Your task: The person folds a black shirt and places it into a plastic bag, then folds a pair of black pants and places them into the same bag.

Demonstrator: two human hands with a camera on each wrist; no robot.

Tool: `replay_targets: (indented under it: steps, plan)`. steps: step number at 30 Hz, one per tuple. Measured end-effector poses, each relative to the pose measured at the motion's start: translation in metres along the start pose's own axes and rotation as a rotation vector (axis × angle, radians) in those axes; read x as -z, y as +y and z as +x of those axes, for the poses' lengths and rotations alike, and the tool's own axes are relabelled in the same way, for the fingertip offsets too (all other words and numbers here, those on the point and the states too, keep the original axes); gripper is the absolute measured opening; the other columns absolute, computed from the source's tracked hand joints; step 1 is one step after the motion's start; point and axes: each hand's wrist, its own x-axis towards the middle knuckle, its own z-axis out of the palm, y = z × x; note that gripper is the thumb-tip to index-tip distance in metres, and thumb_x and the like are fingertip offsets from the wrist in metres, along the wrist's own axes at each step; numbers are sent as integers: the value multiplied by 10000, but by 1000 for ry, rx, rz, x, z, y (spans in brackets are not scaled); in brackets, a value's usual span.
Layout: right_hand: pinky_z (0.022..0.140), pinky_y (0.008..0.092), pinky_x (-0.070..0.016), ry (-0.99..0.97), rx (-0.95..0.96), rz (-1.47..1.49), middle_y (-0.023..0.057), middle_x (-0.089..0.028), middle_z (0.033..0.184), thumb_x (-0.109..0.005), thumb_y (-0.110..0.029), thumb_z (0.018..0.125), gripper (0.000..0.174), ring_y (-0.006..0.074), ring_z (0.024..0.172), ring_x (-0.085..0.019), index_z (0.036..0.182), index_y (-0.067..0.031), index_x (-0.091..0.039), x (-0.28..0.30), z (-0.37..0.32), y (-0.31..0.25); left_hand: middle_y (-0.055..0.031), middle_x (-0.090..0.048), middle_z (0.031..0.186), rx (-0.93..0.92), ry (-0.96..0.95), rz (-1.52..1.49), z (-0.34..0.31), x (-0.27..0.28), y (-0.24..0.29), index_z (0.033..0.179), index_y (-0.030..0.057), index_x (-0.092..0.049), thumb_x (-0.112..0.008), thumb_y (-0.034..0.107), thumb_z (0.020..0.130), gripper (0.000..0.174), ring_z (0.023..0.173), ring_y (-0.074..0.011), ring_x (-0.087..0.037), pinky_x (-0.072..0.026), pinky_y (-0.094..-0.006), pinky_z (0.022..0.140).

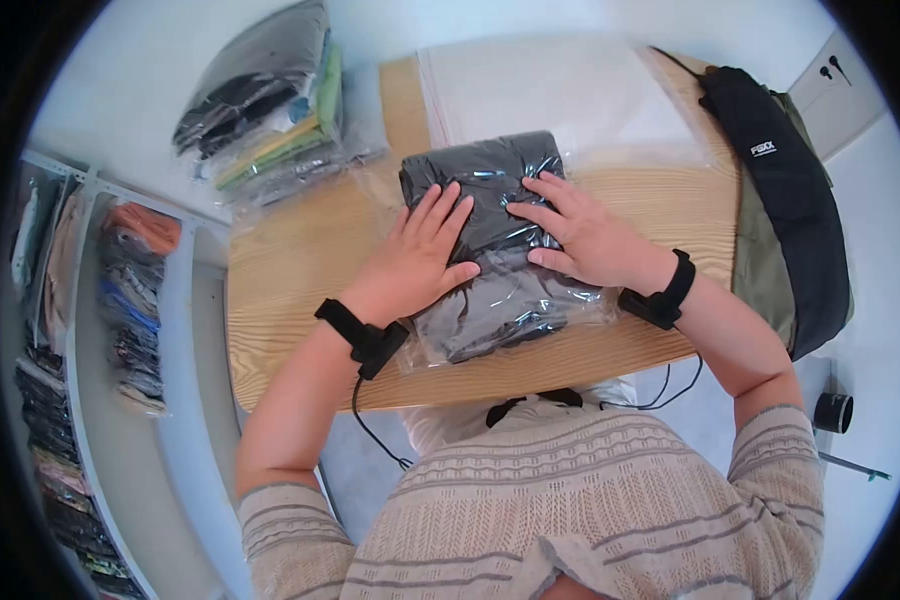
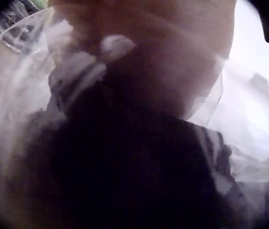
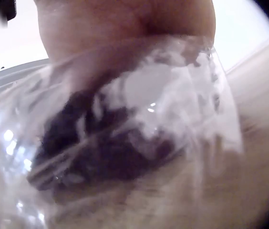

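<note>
A dark folded item in a clear plastic bag [image 1: 495,215] lies on the wooden table in front of the person. The left hand [image 1: 417,250] rests flat on its left side, fingers spread and pointing away from the body. On its right side lies the right hand [image 1: 588,235], fingers extended towards the middle. Loose clear plastic with dark cloth inside [image 1: 500,305] reaches towards the near table edge. In the left wrist view the palm [image 2: 144,57] is over the dark bag; in the right wrist view shiny plastic [image 3: 149,90] covers the area below the palm [image 3: 125,24].
Bagged garments [image 1: 270,110] are stacked at the back left of the table [image 1: 300,270]. Flat clear bags [image 1: 550,90] lie at the back. A black and olive bag [image 1: 795,200] lies along the right edge. Shelves [image 1: 120,460] with packed clothes stand at left.
</note>
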Motion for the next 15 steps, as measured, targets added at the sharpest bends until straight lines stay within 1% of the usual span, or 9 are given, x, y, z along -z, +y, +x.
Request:
replay_targets:
  steps: [3,5,7,8,9,11,12,13,15]
  plan:
    - [1116,496,-246,9,18,-70,166,-337,1465,-582,-377,900,554,350,1382,-273,1389,-167,-431,-1,-3,3,-196,-183,1535,-30,28,3,1,0,-2,1460,10,-232,-563,403,899,761,1416,-365,-180,-212,-460,1132]
    - [1119,512,-226,42,31,-145,156,-331,1474,-577,-374,905,561,341,1384,-276,1403,-171,-416,13,-6,-2,-199,-184,1535,-19,47,56,-1,2,-3,1461,12,-230,-563,413,899,766,1418,-360,-180,-215,-461,1131]
    - [1124,526,-197,46,-81,-163,138,-311,1492,-567,-365,913,576,324,1392,-271,1427,-181,-384,31,-13,-15,-204,-179,1535,-49,67,21,-2,-5,-8,1465,21,-229,-562,420,899,769,1422,-359,-171,-218,-462,1130]
    - [1117,518,-217,97,-56,-177,131,-373,1458,-602,-332,889,553,313,1359,-332,1390,-171,-432,45,-20,-22,-184,-191,1537,-66,103,-5,-1,-11,-12,1467,51,-242,-551,462,893,771,1416,-360,-189,-222,-489,1115]
    - [1117,518,-217,105,-49,-187,131,-373,1458,-602,-332,889,553,313,1359,-332,1390,-171,-432,60,-24,-30,-184,-191,1537,-67,116,2,0,-10,-15,1467,51,-242,-551,462,893,771,1416,-360,-189,-222,-489,1115]
    - [1091,487,-281,-2,112,-48,111,-481,1366,-676,-249,818,521,288,1288,-423,1303,-150,-515,77,-43,-43,-178,-197,1536,-87,150,-90,0,-17,-15,1467,56,-243,-556,455,894,765,1418,-361,-183,-207,-492,1122]
    - [1049,444,-346,-13,160,52,83,-553,1270,-720,-163,742,495,263,1219,-484,1213,-128,-571,78,-50,-50,-176,-213,1532,-92,184,-121,0,-21,-18,1458,52,-268,-567,440,893,748,1418,-357,-186,-200,-489,1127]
    - [1049,444,-346,-27,140,62,83,-553,1270,-720,-163,742,495,263,1219,-484,1213,-128,-571,72,-59,-54,-176,-213,1532,-98,169,-142,-2,-19,-14,1458,52,-268,-567,440,893,748,1418,-357,-186,-200,-489,1127]
    - [1021,409,-380,-45,210,0,79,-556,1251,-719,-103,714,492,258,1218,-483,1187,-120,-584,57,-74,-55,-175,-216,1532,-62,166,-167,-3,-11,-11,1452,50,-284,-574,433,890,740,1421,-353,-180,-199,-480,1130]
